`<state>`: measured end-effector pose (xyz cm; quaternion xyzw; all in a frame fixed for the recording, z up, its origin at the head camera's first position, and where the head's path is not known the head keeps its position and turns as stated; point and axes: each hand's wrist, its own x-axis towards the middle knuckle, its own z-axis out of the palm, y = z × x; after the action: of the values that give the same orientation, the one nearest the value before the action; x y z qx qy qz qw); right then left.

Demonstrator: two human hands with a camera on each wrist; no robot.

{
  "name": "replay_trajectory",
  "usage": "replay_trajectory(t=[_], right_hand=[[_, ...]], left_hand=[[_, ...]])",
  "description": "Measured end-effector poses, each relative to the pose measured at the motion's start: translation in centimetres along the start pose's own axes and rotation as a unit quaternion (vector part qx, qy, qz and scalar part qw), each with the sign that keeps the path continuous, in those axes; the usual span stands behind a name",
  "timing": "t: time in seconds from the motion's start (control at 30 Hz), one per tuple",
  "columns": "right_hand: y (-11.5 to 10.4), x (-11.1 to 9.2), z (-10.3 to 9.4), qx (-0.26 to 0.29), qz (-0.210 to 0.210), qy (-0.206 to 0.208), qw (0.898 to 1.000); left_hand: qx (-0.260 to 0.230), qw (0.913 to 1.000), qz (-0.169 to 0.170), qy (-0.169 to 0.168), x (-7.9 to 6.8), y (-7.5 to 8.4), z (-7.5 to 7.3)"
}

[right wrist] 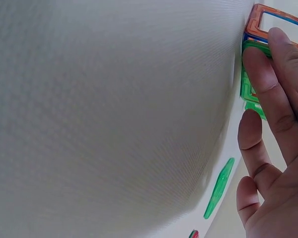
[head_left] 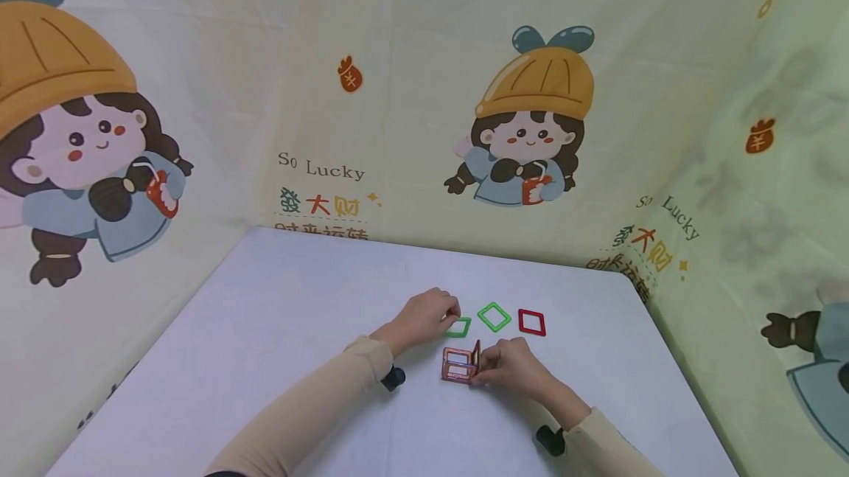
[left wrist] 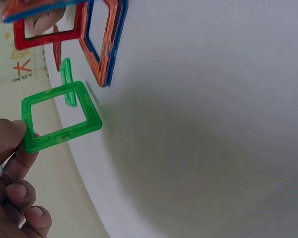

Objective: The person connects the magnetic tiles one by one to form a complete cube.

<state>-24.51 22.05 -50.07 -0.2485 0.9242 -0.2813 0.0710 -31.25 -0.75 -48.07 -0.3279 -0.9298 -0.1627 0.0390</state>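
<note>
Pinch of left hand (head_left: 424, 318): green square (left wrist: 64, 136)

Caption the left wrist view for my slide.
Left hand pinching a green square magnetic tile, a red tile near the picture's top.

- Head view: the left hand (head_left: 422, 318) hides one end of the green frame (head_left: 468, 327) at its fingertips.
- Head view: the right hand's (head_left: 519, 370) fingertips partly cover the joined frames (head_left: 458, 364) beside them.
- Left wrist view: above the left fingers, the top edge cuts off the joined frames.
- Right wrist view: behind the right fingers, a green piece (right wrist: 245, 84) is partly covered.
- Below those fingers, a red scrap (right wrist: 194, 234) meets the bottom edge, its shape unclear.
</note>
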Motion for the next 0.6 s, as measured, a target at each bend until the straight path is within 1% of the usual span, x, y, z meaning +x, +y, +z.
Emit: replay_trajectory(t=[0.13, 0.37, 0.6], right_hand=[[0.1, 0.1, 0.0, -0.002, 0.0, -0.003, 1.0], [0.1, 0.0, -0.2, -0.011, 0.0, -0.006, 1.0], [0.0, -0.1, -0.1, -0.003, -0.003, -0.006, 1.0]], left_hand=[[-0.015, 0.9998, 0.01, -0.002, -0.5, 0.3, 0.2], [-0.035, 0.9993, 0.013, 0.001, -1.0, 0.7, 0.5], [-0.044, 0.9988, 0.02, -0.009, -1.4, 1.3, 0.2]])
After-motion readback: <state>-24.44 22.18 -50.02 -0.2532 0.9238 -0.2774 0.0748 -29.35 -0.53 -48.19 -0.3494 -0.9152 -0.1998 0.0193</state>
